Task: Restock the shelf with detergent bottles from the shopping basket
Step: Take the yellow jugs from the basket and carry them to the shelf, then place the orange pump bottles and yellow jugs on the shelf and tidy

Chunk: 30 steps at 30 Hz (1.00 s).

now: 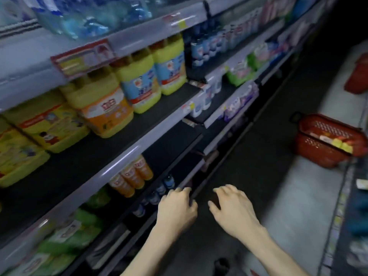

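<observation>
Yellow detergent jugs [139,84] stand in a row on the middle shelf [123,164] at the left. A red shopping basket [326,140] sits on the floor at the right, with yellow-capped bottles [342,145] inside it. Both hands hang low in front of the lower shelves and hold nothing. My left hand [177,208] has loosely bent fingers near the edge of a lower shelf. My right hand [233,208] is spread, palm down, over the dark floor.
Orange bottles [131,176] and small dark bottles [159,192] stand on the shelf below. Green refill packs [75,232] fill the lowest left shelf. A second red basket [358,76] sits farther down the aisle. Another shelf unit [356,216] borders the right.
</observation>
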{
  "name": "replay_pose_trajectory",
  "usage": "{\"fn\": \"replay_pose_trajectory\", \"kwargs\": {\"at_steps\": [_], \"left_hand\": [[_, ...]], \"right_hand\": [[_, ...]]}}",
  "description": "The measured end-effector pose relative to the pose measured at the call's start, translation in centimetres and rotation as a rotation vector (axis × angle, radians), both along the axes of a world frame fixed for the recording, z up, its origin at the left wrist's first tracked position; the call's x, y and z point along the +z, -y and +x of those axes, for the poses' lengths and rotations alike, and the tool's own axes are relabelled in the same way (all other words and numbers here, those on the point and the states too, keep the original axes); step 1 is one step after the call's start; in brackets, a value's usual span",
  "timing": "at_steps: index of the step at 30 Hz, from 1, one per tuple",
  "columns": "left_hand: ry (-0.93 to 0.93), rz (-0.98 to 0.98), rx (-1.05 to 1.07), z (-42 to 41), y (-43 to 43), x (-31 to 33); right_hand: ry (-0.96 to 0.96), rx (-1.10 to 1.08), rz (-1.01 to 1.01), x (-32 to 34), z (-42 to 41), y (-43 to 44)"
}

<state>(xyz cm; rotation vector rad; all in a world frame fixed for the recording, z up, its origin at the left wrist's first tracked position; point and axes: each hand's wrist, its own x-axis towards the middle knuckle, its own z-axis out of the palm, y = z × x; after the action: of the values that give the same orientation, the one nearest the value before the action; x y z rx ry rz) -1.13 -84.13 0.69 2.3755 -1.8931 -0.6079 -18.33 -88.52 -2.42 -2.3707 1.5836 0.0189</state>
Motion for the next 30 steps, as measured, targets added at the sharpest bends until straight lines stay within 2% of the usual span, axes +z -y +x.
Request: {"fn": "replay_pose_trajectory", "kwargs": {"at_steps": [7, 14, 20, 30], "left_hand": [[-0.012, 0.145, -0.17, -7.8, 6.8, -3.6], [-0.039, 0.299, -0.381, -12.3, 14.4, -6.8], [-0.017, 0.324, -0.481, -15.1, 25.2, -9.5], [-0.019, 0.384, -0.65, -19.9, 42.3, -10.3]], "right_hand": [[-0.037, -0.172, 0.141, -3.1, -8.7, 4.3], [-0.044, -0.279, 0.263, -6.4, -12.2, 9.6], [-0.118, -0.3, 0.334, -8.0, -13.8, 17.5], [-0.046, -0.563, 0.406, -8.3, -17.5, 31.4]]}}
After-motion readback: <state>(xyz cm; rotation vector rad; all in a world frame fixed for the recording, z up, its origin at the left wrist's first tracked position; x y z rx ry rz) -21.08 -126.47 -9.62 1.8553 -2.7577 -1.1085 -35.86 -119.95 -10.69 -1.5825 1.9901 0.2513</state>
